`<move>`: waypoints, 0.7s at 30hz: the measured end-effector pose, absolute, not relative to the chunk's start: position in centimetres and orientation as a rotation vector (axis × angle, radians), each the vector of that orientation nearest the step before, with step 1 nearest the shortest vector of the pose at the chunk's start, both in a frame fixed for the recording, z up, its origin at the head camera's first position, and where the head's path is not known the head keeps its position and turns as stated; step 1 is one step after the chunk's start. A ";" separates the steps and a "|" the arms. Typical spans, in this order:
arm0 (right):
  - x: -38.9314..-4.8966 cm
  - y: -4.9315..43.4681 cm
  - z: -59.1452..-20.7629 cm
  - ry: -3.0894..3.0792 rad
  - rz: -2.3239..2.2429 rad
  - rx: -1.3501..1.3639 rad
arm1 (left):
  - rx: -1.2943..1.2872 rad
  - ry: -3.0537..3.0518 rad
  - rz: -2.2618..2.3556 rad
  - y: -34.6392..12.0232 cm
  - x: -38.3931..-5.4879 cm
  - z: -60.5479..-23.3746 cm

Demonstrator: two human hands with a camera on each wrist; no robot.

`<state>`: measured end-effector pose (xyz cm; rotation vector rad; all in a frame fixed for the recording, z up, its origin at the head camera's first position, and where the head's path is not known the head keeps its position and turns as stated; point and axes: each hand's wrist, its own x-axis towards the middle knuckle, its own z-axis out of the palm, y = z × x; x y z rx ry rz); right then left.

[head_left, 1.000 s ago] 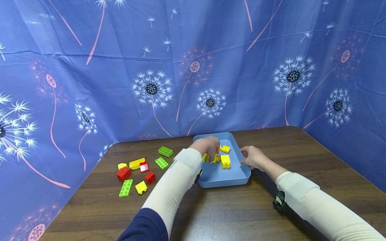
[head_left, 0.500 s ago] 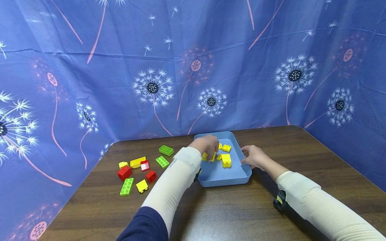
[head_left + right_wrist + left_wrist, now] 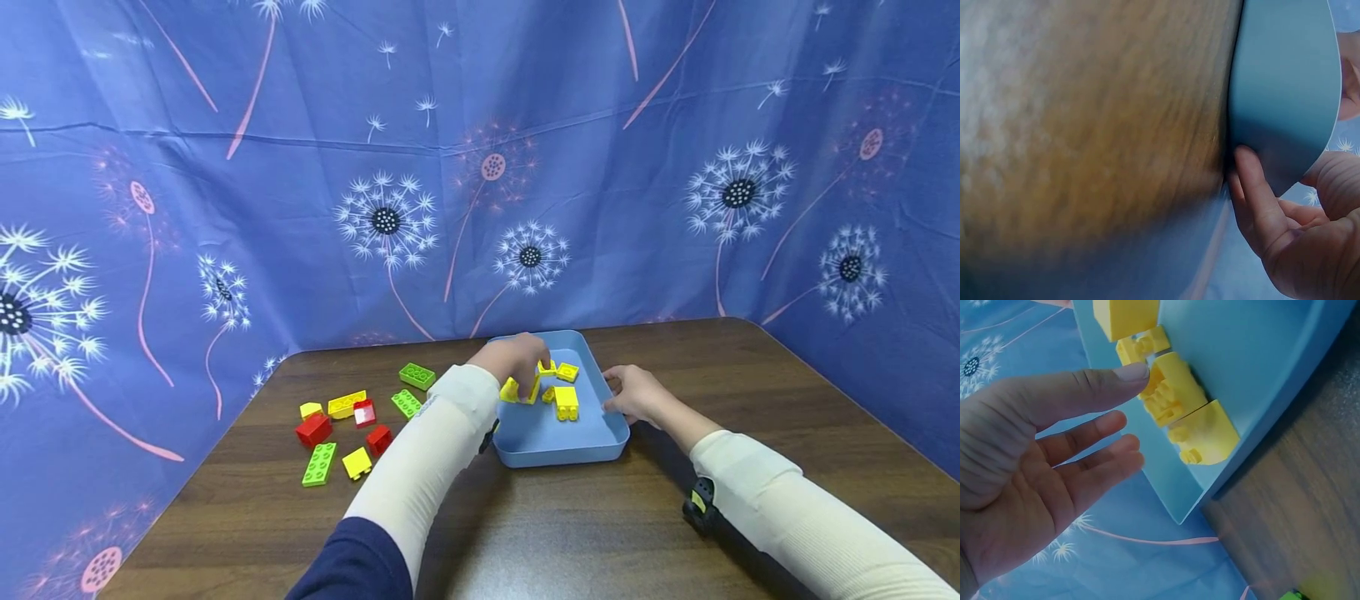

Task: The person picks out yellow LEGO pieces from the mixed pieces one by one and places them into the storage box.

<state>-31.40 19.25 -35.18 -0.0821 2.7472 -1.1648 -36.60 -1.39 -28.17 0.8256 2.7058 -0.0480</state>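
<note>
My left hand (image 3: 516, 365) hovers over the far left part of a blue tray (image 3: 558, 446), thumb and fingers apart. In the left wrist view the thumb's tip overlaps a yellow toy brick (image 3: 1179, 387), and nothing shows gripped between thumb and fingers. Beside it lie another yellow brick (image 3: 1213, 434), a small yellow piece (image 3: 1150, 341) and a larger yellow block (image 3: 1124, 319). My right hand (image 3: 636, 394) holds the tray's right wall, with the thumb at the rim and fingers (image 3: 1259, 200) against the outside.
Left of the tray, loose bricks lie on the brown wooden table (image 3: 570, 533): red (image 3: 313, 430), green (image 3: 320, 463) and yellow (image 3: 357, 462) among them. A blue dandelion-print cloth (image 3: 465, 100) hangs behind the table.
The left thumb and fingers have spread slightly apart, and more of the yellow bricks by them shows. My right hand stays on the tray. The whole view has shifted slightly.
</note>
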 end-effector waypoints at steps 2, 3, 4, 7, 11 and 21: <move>-31.4 19.2 -35.2 2.743 -1.169 -0.081 | 0.828 2.702 -0.040 -1.6 -36.6 -27.9; -31.4 19.2 -35.2 2.742 -1.167 -0.083 | 0.833 2.701 -0.043 -1.7 -36.6 -27.7; -31.4 19.2 -35.2 2.742 -1.166 -0.078 | 0.843 2.703 -0.053 -1.8 -36.6 -27.6; -31.6 19.2 -35.2 2.745 -1.165 -0.071 | 0.878 2.702 -0.063 -2.0 -36.5 -27.1; -31.7 19.3 -35.0 2.750 -1.170 -0.071 | 0.929 2.705 -0.070 -2.5 -36.6 -26.6; -31.5 19.4 -35.2 2.733 -1.194 -0.091 | 0.941 2.750 0.034 -4.8 -35.5 -27.1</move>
